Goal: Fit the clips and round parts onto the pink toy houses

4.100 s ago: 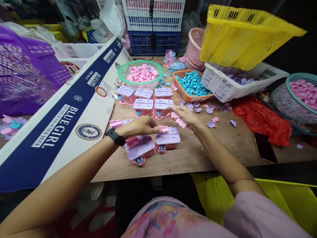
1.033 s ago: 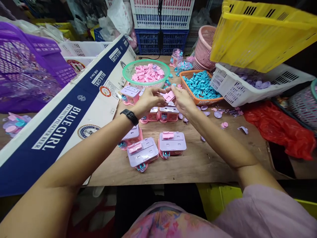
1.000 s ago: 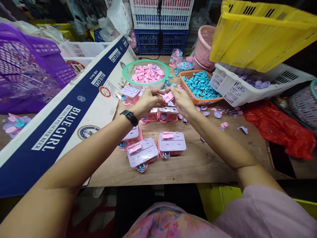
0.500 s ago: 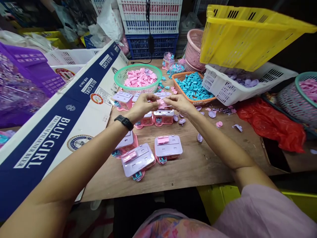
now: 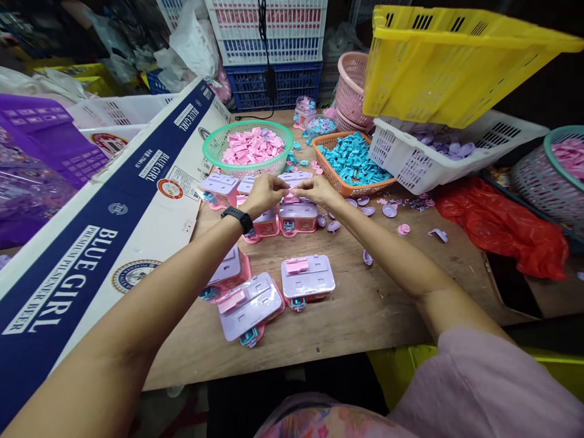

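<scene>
Over the rear group of toy boxes, my left hand [image 5: 264, 196] and my right hand [image 5: 320, 193] pinch a small pink plastic piece [image 5: 291, 197] from both sides. It is at the lilac top of a toy box [image 5: 298, 210]; fingers partly cover the contact. Closer to me are two more boxes, one lilac-topped box [image 5: 308, 281] and a tilted one [image 5: 250, 306], each bearing a pink piece on its top. Another box [image 5: 230, 267] is partly hidden by my left forearm. Teal parts show at the boxes' front edges.
A green basket [image 5: 208, 159] holds pink pieces, and an orange basket [image 5: 345, 190] holds teal ones. Loose lilac oval parts [image 5: 333, 226] lie right of the boxes. A cardboard sheet [image 5: 104, 243] leans at left. White [image 5: 401, 161] and yellow crates [image 5: 438, 79] stand at right.
Both hands have lowered the pink piece onto or close to the top of the rear toy box. The view has shifted slightly. The front boxes keep their places.
</scene>
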The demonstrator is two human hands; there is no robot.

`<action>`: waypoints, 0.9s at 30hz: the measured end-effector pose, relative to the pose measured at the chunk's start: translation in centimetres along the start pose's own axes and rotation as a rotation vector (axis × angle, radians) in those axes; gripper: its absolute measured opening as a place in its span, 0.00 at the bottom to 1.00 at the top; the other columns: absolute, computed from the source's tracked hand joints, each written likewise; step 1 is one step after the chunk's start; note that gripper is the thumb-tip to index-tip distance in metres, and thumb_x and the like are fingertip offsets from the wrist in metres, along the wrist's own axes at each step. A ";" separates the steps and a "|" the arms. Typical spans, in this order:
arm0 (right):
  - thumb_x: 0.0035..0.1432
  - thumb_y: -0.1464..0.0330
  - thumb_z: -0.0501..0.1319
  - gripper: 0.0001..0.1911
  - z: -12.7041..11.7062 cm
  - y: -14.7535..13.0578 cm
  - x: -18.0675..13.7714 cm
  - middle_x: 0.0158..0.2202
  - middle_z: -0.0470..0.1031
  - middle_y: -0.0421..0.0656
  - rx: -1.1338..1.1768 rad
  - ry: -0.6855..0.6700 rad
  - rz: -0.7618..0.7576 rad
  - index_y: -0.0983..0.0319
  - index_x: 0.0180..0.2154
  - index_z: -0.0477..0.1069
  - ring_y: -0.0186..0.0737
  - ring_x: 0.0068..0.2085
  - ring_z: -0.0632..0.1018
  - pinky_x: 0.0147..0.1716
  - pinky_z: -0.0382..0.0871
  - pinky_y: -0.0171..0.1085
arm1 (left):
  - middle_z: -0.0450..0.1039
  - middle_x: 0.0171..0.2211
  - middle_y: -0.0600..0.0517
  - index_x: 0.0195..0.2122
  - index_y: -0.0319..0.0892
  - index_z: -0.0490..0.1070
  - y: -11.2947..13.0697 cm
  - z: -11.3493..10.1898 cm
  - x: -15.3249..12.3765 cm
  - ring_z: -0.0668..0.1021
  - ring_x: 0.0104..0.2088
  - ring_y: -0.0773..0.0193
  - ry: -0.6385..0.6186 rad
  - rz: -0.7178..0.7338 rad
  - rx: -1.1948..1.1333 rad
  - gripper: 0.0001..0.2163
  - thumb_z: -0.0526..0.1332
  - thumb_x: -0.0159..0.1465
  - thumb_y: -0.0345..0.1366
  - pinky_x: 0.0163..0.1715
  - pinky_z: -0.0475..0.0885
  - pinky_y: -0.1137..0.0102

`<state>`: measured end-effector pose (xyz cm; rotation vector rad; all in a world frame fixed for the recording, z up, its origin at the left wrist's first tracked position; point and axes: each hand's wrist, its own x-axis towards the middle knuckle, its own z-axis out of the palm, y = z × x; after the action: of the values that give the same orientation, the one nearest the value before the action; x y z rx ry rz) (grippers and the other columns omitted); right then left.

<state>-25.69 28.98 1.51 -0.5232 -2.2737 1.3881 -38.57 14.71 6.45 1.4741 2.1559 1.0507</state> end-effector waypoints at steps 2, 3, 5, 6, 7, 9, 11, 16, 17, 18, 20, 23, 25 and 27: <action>0.52 0.57 0.70 0.17 0.0 0.2 0.3 0.26 0.78 0.42 -0.033 0.041 0.010 0.67 0.30 0.83 0.35 0.29 0.73 0.28 0.60 0.32 | 0.79 0.27 0.48 0.31 0.39 0.83 -0.1 0.1 0.2 0.78 0.32 0.59 0.027 -0.011 0.012 0.07 0.67 0.55 0.35 0.39 0.72 0.66; 0.53 0.58 0.70 0.16 0.0 0.3 0.4 0.26 0.79 0.43 -0.040 0.055 0.010 0.67 0.30 0.83 0.35 0.29 0.74 0.28 0.60 0.32 | 0.79 0.27 0.48 0.31 0.39 0.83 -0.2 0.1 0.3 0.78 0.32 0.59 0.032 -0.016 0.017 0.07 0.67 0.55 0.35 0.38 0.72 0.66; 0.53 0.59 0.70 0.15 0.1 0.5 0.5 0.27 0.79 0.43 -0.038 0.053 0.000 0.66 0.30 0.83 0.35 0.30 0.75 0.29 0.61 0.32 | 0.79 0.27 0.48 0.31 0.39 0.82 -0.3 0.2 0.5 0.77 0.32 0.59 0.021 -0.014 0.029 0.07 0.67 0.55 0.36 0.37 0.71 0.67; 0.54 0.59 0.70 0.15 0.2 0.6 0.4 0.27 0.80 0.43 -0.035 0.041 -0.009 0.66 0.30 0.82 0.35 0.30 0.75 0.29 0.61 0.32 | 0.79 0.28 0.48 0.31 0.39 0.82 -0.4 0.2 0.4 0.77 0.32 0.60 0.007 -0.005 0.035 0.08 0.66 0.56 0.37 0.37 0.71 0.67; 0.54 0.59 0.70 0.15 0.4 0.7 0.2 0.27 0.80 0.43 -0.038 0.033 -0.021 0.66 0.30 0.82 0.35 0.30 0.75 0.29 0.62 0.32 | 0.79 0.28 0.48 0.31 0.39 0.82 -0.4 0.2 0.4 0.76 0.32 0.60 -0.006 0.007 0.040 0.08 0.66 0.56 0.37 0.37 0.71 0.67; 0.57 0.60 0.69 0.14 1.0 0.8 -0.4 0.28 0.80 0.43 -0.066 0.050 -0.049 0.67 0.32 0.82 0.36 0.30 0.76 0.31 0.63 0.32 | 0.79 0.29 0.48 0.31 0.39 0.82 -0.4 0.3 0.1 0.76 0.32 0.61 -0.015 0.029 0.048 0.08 0.66 0.56 0.37 0.37 0.70 0.68; 0.60 0.62 0.67 0.13 1.6 0.7 -1.2 0.32 0.82 0.44 -0.115 0.116 -0.086 0.66 0.35 0.82 0.36 0.34 0.77 0.35 0.65 0.33 | 0.79 0.29 0.48 0.30 0.39 0.81 -0.3 0.4 -0.1 0.76 0.33 0.60 -0.002 0.039 0.066 0.08 0.65 0.56 0.38 0.38 0.70 0.68; 0.67 0.62 0.62 0.12 -0.7 0.9 -0.6 0.42 0.83 0.44 -0.301 0.066 -0.207 0.63 0.41 0.82 0.38 0.43 0.79 0.45 0.68 0.34 | 0.80 0.29 0.48 0.28 0.43 0.79 -0.3 0.4 -0.3 0.78 0.33 0.57 0.008 0.061 0.140 0.07 0.63 0.56 0.39 0.38 0.70 0.66; 0.69 0.62 0.59 0.14 -2.2 1.2 0.1 0.44 0.82 0.46 -0.383 0.090 -0.191 0.63 0.43 0.81 0.39 0.46 0.78 0.47 0.68 0.35 | 0.80 0.30 0.48 0.29 0.44 0.79 -0.4 0.4 -0.2 0.79 0.33 0.56 0.013 0.069 0.144 0.07 0.63 0.56 0.39 0.39 0.70 0.66; 0.72 0.62 0.55 0.17 -3.9 1.6 0.7 0.49 0.81 0.47 -0.498 0.136 -0.129 0.63 0.48 0.80 0.40 0.50 0.78 0.50 0.68 0.35 | 0.81 0.30 0.48 0.29 0.44 0.79 -0.5 0.4 -0.2 0.79 0.34 0.55 0.022 0.077 0.144 0.07 0.62 0.56 0.39 0.39 0.70 0.66; 0.74 0.64 0.50 0.21 -7.7 2.7 2.1 0.59 0.75 0.52 -0.753 0.201 0.107 0.63 0.59 0.74 0.43 0.60 0.73 0.57 0.65 0.37 | 0.81 0.31 0.48 0.29 0.45 0.79 -0.8 0.4 -0.1 0.80 0.35 0.54 0.032 0.092 0.141 0.07 0.62 0.56 0.39 0.40 0.71 0.65; 0.66 0.62 0.62 0.33 -11.9 4.8 3.9 0.66 0.66 0.60 -0.964 0.074 0.443 0.66 0.69 0.63 0.56 0.66 0.69 0.61 0.65 0.44 | 0.82 0.32 0.48 0.30 0.46 0.79 -1.0 0.4 -0.2 0.81 0.36 0.53 0.030 0.104 0.129 0.07 0.61 0.57 0.39 0.41 0.71 0.64; 0.58 0.62 0.71 0.43 -12.9 6.0 4.9 0.66 0.65 0.63 -0.972 -0.031 0.512 0.66 0.70 0.61 0.62 0.63 0.72 0.57 0.69 0.47 | 0.82 0.33 0.48 0.30 0.46 0.79 -1.1 0.4 -0.2 0.81 0.36 0.53 0.022 0.105 0.122 0.07 0.61 0.59 0.39 0.41 0.72 0.64; 0.56 0.65 0.72 0.44 -12.8 6.8 5.6 0.66 0.66 0.61 -0.987 -0.108 0.523 0.63 0.70 0.61 0.61 0.62 0.74 0.56 0.71 0.46 | 0.82 0.34 0.48 0.31 0.46 0.79 -1.0 0.5 -0.2 0.81 0.37 0.54 0.022 0.102 0.125 0.07 0.61 0.60 0.39 0.42 0.72 0.64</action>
<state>-22.90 44.23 1.57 -1.4387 -2.9405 0.3373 -38.84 14.49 5.39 1.6517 2.2176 0.9853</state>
